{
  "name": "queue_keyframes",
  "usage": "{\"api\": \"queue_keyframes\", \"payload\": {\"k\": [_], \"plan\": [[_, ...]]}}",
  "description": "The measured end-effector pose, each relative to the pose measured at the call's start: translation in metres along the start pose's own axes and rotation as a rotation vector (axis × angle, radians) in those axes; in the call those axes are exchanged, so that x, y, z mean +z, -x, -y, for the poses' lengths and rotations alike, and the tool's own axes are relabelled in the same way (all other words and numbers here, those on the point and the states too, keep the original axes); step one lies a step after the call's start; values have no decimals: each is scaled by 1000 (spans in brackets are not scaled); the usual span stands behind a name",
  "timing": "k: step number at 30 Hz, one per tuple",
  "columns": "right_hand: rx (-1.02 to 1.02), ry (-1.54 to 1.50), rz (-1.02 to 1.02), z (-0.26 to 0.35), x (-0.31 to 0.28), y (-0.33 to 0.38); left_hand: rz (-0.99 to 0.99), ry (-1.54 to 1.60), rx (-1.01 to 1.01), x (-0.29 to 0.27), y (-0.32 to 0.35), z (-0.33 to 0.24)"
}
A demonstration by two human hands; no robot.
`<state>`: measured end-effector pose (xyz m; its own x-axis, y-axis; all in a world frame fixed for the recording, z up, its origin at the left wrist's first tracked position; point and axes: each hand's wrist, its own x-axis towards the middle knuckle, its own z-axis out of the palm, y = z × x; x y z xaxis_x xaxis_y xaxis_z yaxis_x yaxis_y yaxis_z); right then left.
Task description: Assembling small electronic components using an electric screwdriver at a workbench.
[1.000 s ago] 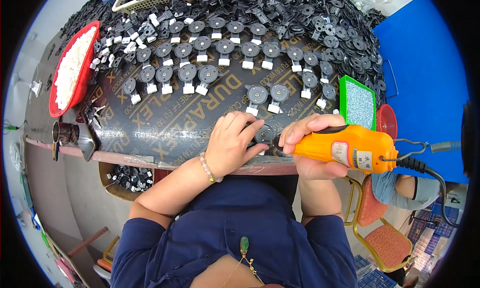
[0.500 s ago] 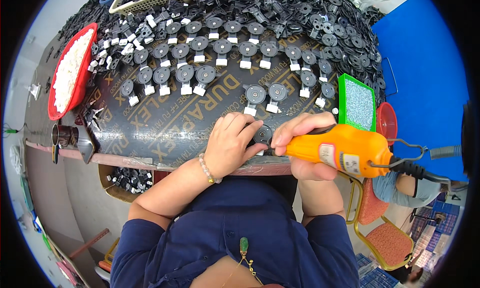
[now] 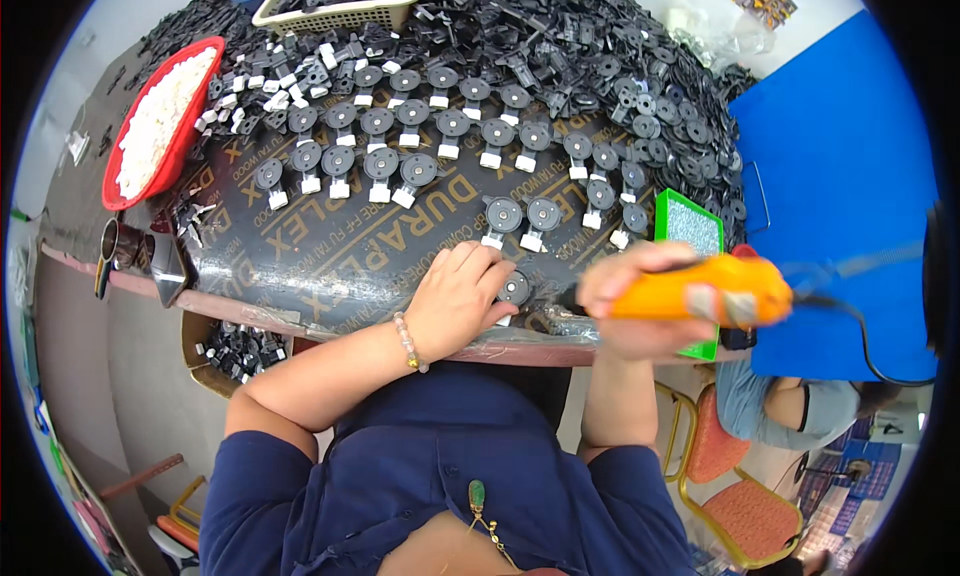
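- Hands work at the near edge of a dark desk [image 3: 330, 256] with printed lettering on its top.
- Left hand [image 3: 455, 298] lies palm down on the desk; its fingers [image 3: 497, 276] are pressed together and bear on a round black part [image 3: 516, 288] with a pale hub, holding it flat against the surface. A bead bracelet [image 3: 408, 341] sits on that wrist.
- Right hand [image 3: 640, 301] is wrapped around an orange powered screwdriver [image 3: 700, 291], fingers curled tight on the body. The tool lies nearly level, its dark tip [image 3: 567, 298] pointing left, just beside the held part; whether tip and part touch cannot be told. The tool is blurred. A dark cable [image 3: 880, 361] leaves its rear end.
- Rows of like black round parts with white blocks [image 3: 420, 141] stand in lines across the middle of the desk; two more [image 3: 522, 219] sit just beyond the left hand.
- Loose heap of black parts [image 3: 560, 46] covers the far side.
- Red tray [image 3: 190, 126] of white pieces rests at the left edge; a cream basket [image 3: 330, 16] stands at the far side.
- Green tray [image 3: 690, 226] sits behind the right hand.
- Another person's sleeve [image 3: 770, 416] shows at the lower right, beside an orange chair [image 3: 750, 506].
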<state>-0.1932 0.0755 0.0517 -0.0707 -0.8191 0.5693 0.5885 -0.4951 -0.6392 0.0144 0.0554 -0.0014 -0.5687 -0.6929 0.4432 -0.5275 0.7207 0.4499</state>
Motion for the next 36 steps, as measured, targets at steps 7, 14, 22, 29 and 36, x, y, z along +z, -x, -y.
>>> {"api": "queue_keyframes", "payload": {"k": [7, 14, 22, 29, 36], "plan": [[-254, 321, -71, 48, -15, 13, 230, -151, 111, 0, -46, 3], [-204, 330, -149, 61, -37, 44, 233, -153, 174, 18, -43, 24], [-195, 322, -127, 53, -44, 34, -5, 280, -51, -54, 19, 34], [-161, 412, -202, 54, -64, 29, -377, -264, 156, -104, 177, 38], [-172, 501, -276, 28, -36, 2, -157, -693, -728, -99, 325, 103]]}}
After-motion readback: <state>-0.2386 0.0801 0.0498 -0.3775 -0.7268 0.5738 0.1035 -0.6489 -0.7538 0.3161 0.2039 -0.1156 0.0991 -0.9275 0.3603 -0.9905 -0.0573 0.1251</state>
